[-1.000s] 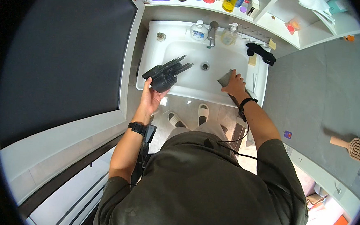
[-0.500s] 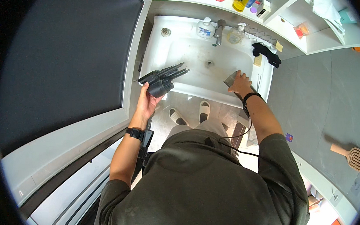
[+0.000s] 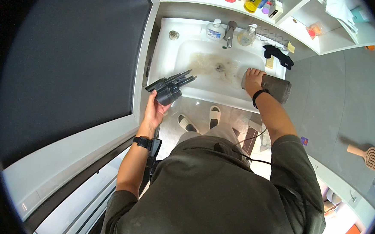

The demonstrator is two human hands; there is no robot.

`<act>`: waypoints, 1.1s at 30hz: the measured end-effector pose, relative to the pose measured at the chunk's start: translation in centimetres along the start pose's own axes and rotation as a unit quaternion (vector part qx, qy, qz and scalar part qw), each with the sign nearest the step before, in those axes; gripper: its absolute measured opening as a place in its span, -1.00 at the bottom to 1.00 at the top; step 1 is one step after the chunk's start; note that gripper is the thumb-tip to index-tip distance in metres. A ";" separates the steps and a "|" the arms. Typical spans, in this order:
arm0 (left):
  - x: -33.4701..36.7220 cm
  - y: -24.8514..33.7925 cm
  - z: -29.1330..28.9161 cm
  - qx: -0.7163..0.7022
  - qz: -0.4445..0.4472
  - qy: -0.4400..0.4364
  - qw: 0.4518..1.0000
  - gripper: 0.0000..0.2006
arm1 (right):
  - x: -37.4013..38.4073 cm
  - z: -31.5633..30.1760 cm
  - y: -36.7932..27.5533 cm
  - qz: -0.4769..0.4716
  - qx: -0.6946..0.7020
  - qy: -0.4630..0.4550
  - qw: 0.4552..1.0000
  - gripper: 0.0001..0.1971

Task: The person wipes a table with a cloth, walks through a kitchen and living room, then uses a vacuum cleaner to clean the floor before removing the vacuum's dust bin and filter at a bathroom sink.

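Item 1: black tubed assembly (image 3: 168,90). Rounded body with slim prongs. Location: at the near-left edge of the white washbasin (image 3: 160,51), prongs pointing inward toward the drain (image 3: 219,67). Whether any part rests on the rim cannot be told. Handling, by judgement: stiff, probably plastic, moderate to light in weight; slippery if wet. The thin prongs look like the weak points. Best hold: around the thick body, prongs left free.

Grip, left hand (image 3: 155,111): closed on the near end of the body, thumb laid on the upper side, fingers curled underneath and partly hidden. Opening about as wide as the body.

Item 2: dark grey container (image 3: 276,87). Long, smooth-sided, seemingly rigid. Location: across the right side of the washbasin, its outer end reaching past the rim. Position of any mouth: hidden. Handling, by judgement: hard shell, light if empty, heavier with liquid; slick when wet. Best hold: all round the walls, near mid-length.

Grip, right hand (image 3: 254,80): spread over the inner part of the container and clasping it, fingers toward the tap side; the underside of the hold is not visible.

Adjacent: murky brownish water (image 3: 203,63) in the bowl, around the drain; grey tap (image 3: 231,30) behind.
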State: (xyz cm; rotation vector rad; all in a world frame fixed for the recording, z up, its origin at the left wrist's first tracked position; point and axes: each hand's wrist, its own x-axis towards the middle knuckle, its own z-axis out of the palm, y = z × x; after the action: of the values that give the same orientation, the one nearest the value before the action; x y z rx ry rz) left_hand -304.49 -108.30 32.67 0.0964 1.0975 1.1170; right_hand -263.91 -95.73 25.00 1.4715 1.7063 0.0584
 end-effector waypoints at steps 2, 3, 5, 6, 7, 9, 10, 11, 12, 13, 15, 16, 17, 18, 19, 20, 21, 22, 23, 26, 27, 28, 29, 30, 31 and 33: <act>0.1 0.0 -0.5 0.003 -0.005 -0.007 1.000 -0.53 | -0.2 0.0 0.4 0.006 -0.008 0.016 1.000 -0.27; 0.2 0.0 -0.8 0.004 -0.009 -0.011 1.000 -0.53 | -0.4 -0.1 0.5 0.008 -0.018 0.034 0.999 -0.35; 0.3 0.0 -1.4 0.004 -0.016 -0.009 1.000 -0.52 | -0.8 -0.5 0.7 0.015 -0.024 0.032 0.999 -0.33; 0.3 0.1 -1.5 0.008 -0.018 -0.017 1.000 -0.52 | -1.0 -0.7 0.9 0.020 -0.032 0.032 0.999 -0.31; 0.3 0.1 -1.6 0.012 -0.020 -0.025 0.999 -0.52 | -1.2 -1.0 0.9 0.023 -0.031 0.031 0.999 -0.31; 0.5 0.1 -1.7 0.007 -0.026 -0.026 0.999 -0.52 | -1.4 -1.2 1.1 0.037 -0.017 0.028 0.999 -0.28; 0.6 0.0 -1.8 0.000 -0.029 -0.023 0.999 -0.51 | -1.4 -1.2 1.3 0.041 -0.017 0.026 0.999 -0.28; 0.8 0.0 -1.9 0.001 -0.031 -0.027 0.999 -0.51 | -1.5 -1.2 1.4 0.057 -0.010 0.029 0.998 -0.20; 0.9 0.0 -2.0 0.002 -0.033 -0.030 0.999 -0.51 | -1.5 -1.1 1.5 0.072 -0.004 0.033 0.997 -0.12; 1.0 0.0 -2.0 0.003 -0.035 -0.032 0.999 -0.51 | -1.5 -0.9 1.7 0.075 -0.005 0.032 0.997 -0.12; 0.5 0.1 -1.9 0.003 -0.028 -0.031 0.999 -0.51 | -2.3 -2.1 2.0 0.050 0.012 0.003 0.999 0.15; 0.4 0.1 -1.8 0.007 -0.019 -0.029 0.999 -0.51 | -2.4 -2.2 2.0 0.047 0.008 0.004 0.999 0.15; 0.6 0.0 -2.0 0.003 -0.018 -0.028 0.999 -0.51 | -2.4 -2.5 2.2 0.018 0.042 0.006 0.999 0.24; 0.7 -0.3 -2.3 0.005 -0.023 -0.007 1.000 -0.52 | -2.4 -2.7 2.4 -0.012 0.076 0.008 0.997 0.33; 0.8 -0.5 -2.7 0.006 -0.028 0.016 0.999 -0.52 | -2.4 -3.0 2.3 -0.042 0.114 0.005 0.993 0.28; 0.8 -0.5 -2.9 0.013 -0.025 -0.006 1.000 -0.53 | -2.3 -3.5 2.2 -0.069 0.151 0.011 0.986 0.29; 0.7 -0.5 -2.7 0.006 -0.020 0.000 1.000 -0.53 | -2.2 -4.2 2.0 -0.099 0.186 0.016 0.977 0.29; 0.6 -0.6 -2.4 0.013 -0.016 0.000 1.000 -0.53 | -2.0 -4.9 1.8 -0.122 0.215 0.024 0.969 0.29; 0.5 -0.6 -2.2 0.021 -0.012 0.002 1.000 -0.53 | -2.0 -5.8 1.6 -0.146 0.245 0.031 0.958 0.29; 0.5 -1.2 -0.8 0.014 0.006 0.031 0.999 -0.52 | -0.1 -7.9 1.0 -0.187 0.301 0.083 0.932 0.27; 0.4 -1.5 -0.3 0.016 0.008 0.037 0.999 -0.52 | 0.7 -8.2 0.8 -0.192 0.330 0.115 0.917 0.26; 0.3 -1.5 0.1 0.027 0.013 0.039 0.999 -0.51 | 1.9 -8.7 0.8 -0.192 0.343 0.125 0.911 0.26; 0.3 -1.7 0.5 0.028 0.014 0.046 0.998 -0.51 | 2.9 -9.1 1.0 -0.197 0.346 0.123 0.909 0.26; 0.3 -1.9 0.9 0.025 0.019 0.045 0.998 -0.50 | 3.6 -9.9 1.3 -0.195 0.350 0.134 0.906 0.26; 0.2 -2.1 1.2 0.023 0.025 0.043 0.999 -0.50 | 4.1 -10.4 1.7 -0.191 0.355 0.145 0.904 0.26; -0.1 -2.2 2.3 0.022 0.035 0.058 0.997 -0.50 | 3.9 -11.2 2.5 -0.203 0.363 0.161 0.895 0.25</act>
State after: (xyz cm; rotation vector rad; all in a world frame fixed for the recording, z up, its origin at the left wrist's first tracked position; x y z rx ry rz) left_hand -301.33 -108.47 32.63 0.1054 1.2308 1.1734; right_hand -268.55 -86.38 31.23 1.6334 2.4411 -0.6612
